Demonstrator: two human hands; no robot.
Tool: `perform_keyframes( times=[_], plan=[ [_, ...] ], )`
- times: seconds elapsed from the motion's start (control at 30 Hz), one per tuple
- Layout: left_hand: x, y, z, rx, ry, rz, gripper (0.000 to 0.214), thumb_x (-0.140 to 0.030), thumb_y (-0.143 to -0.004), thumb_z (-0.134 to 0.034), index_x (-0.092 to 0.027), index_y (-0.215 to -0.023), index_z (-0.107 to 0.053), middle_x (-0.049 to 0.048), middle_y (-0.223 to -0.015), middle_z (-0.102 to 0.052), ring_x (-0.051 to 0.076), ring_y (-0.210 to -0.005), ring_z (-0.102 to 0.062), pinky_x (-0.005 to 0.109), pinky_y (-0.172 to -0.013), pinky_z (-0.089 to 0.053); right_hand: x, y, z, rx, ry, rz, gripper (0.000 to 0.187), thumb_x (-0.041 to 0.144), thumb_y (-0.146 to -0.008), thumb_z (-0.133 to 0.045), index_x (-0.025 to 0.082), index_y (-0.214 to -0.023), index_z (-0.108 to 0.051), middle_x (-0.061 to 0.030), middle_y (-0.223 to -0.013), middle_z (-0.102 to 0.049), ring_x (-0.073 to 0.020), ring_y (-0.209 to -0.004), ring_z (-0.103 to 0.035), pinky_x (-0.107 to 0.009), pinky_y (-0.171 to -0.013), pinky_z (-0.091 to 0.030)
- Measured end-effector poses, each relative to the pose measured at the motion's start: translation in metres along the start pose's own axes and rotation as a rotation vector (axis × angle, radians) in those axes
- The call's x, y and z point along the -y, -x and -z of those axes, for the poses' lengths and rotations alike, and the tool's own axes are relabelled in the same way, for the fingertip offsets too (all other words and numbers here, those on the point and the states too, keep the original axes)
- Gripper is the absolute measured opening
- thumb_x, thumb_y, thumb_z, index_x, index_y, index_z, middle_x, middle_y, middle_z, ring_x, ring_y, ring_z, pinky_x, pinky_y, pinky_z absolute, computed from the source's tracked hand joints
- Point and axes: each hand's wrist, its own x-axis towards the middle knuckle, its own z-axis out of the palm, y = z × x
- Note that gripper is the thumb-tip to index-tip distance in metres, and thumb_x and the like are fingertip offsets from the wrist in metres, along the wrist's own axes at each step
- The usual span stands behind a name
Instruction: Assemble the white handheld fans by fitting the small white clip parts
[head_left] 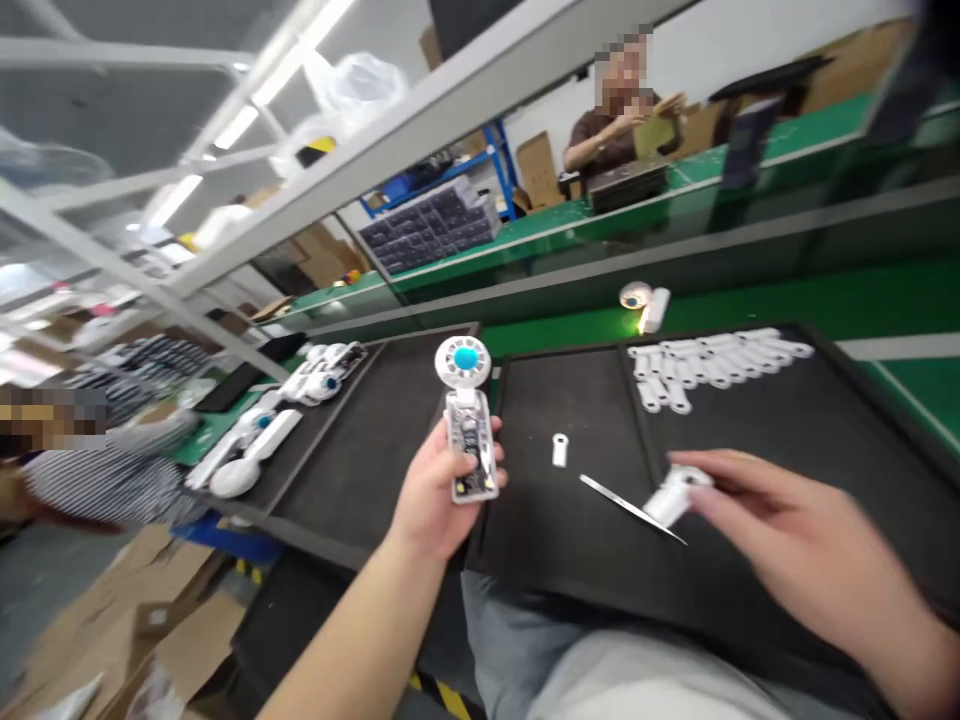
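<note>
- The left hand (439, 490) is clamped around a white handheld device (465, 450), whose open casing shows a circuit board. Its long axis runs near to far, tilted slightly, with the round blue-centred head at the far end.
- The right hand (795, 540) is apart from it, off to the right, with its fingers (697, 478) pinching a slightly blurred white plastic part (670, 500).
- The device lies left of that part, so the left hand is nearer it.
- On the black tray (555, 540), steel tweezers (626, 508) lie just beside the part, and a small white clip (559, 450) lies between the hands.
- Further right, white plastic pieces (705, 365) lie in rows.
- Far off, beyond the green counter (750, 305), a co-worker (615, 140) sits handling a yellowish sheet.
</note>
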Motion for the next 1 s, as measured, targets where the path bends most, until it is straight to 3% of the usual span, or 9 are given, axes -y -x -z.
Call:
perform_keyframes(
  times=[0.1,0.23,0.37,0.53,0.73,0.87,0.93,1.0],
  plan=[
    [0.046,0.013,-0.037,0.122,0.060,0.074,0.047,-0.017,-0.063,-0.072,-0.019,-0.109,-0.061,0.0070,-0.106,-0.063,0.015,-0.076,-0.058,0.025,-0.060,-0.051,0.046,-0.006,-0.029,0.112,-0.300,-0.153,0.031,0.044,-0.077,-0.072,0.021,-0.098,-0.073,-0.0075,-0.089,-0.071,-0.0205,-0.076,-0.068,-0.031,-0.068,-0.059],
    [0.084,0.018,-0.056,0.210,-0.057,0.037,0.068,-0.030,-0.067,-0.081,-0.021,-0.127,-0.053,0.0057,-0.104,-0.063,0.017,-0.087,-0.060,0.026,-0.073,-0.052,0.055,-0.011,-0.046,0.096,-0.553,-0.353,0.030,0.036,-0.065,-0.079,0.019,-0.084,-0.063,-0.0024,-0.072,-0.066,-0.0174,-0.068,-0.065,-0.029,-0.062,-0.058],
    [0.098,0.017,-0.059,0.154,-0.315,-0.019,0.098,-0.020,-0.061,-0.083,-0.026,-0.146,-0.034,0.0103,-0.132,-0.056,0.026,-0.110,-0.060,0.035,-0.094,-0.051,0.045,-0.009,-0.041,0.067,-0.565,-0.385,0.026,0.030,-0.062,-0.079,0.018,-0.078,-0.063,-0.0005,-0.069,-0.066,-0.0152,-0.066,-0.064,-0.026,-0.063,-0.057],
    [0.101,0.018,-0.062,0.184,-0.447,-0.061,0.098,-0.016,-0.066,-0.077,-0.030,-0.151,-0.030,0.0091,-0.136,-0.054,0.029,-0.118,-0.058,0.042,-0.104,-0.046,0.041,-0.011,-0.036,0.026,-0.579,-0.386,0.026,0.030,-0.062,-0.080,0.018,-0.080,-0.066,-0.0012,-0.072,-0.068,-0.0155,-0.066,-0.065,-0.026,-0.061,-0.057],
    [0.102,0.017,-0.066,0.236,-0.440,-0.094,0.094,-0.008,-0.069,-0.075,-0.032,-0.150,-0.033,0.0075,-0.144,-0.049,0.029,-0.132,-0.048,0.040,-0.112,-0.037,0.037,-0.013,-0.036,0.057,-0.512,-0.346,0.025,0.030,-0.064,-0.080,0.018,-0.082,-0.069,-0.0036,-0.077,-0.071,-0.0183,-0.071,-0.068,-0.028,-0.066,-0.059],
    [0.105,0.013,-0.065,0.197,-0.370,-0.077,0.092,-0.005,-0.067,-0.074,-0.031,-0.147,-0.037,0.0081,-0.138,-0.053,0.028,-0.126,-0.052,0.038,-0.108,-0.041,0.031,-0.014,-0.040,0.111,-0.431,-0.272,0.026,0.036,-0.071,-0.078,0.019,-0.090,-0.072,-0.0059,-0.088,-0.072,-0.0201,-0.077,-0.069,-0.032,-0.070,-0.060],
    [0.105,0.009,-0.063,0.186,-0.269,-0.014,0.086,-0.006,-0.063,-0.075,-0.029,-0.140,-0.044,0.0076,-0.124,-0.060,0.024,-0.106,-0.060,0.033,-0.092,-0.049,0.019,-0.013,-0.034,0.146,-0.222,-0.121,0.031,0.037,-0.079,-0.073,0.020,-0.105,-0.071,-0.0083,-0.105,-0.070,-0.0208,-0.084,-0.068,-0.035,-0.077,-0.059],
    [0.103,0.004,-0.061,0.200,-0.106,0.071,0.072,-0.008,-0.060,-0.075,-0.025,-0.126,-0.053,0.0056,-0.108,-0.062,0.018,-0.086,-0.059,0.028,-0.073,-0.050,-0.003,-0.008,-0.017,0.146,0.168,0.062,0.044,0.038,-0.084,-0.069,0.018,-0.123,-0.063,-0.0130,-0.121,-0.064,-0.0267,-0.101,-0.064,-0.042,-0.089,-0.055]
  ],
)
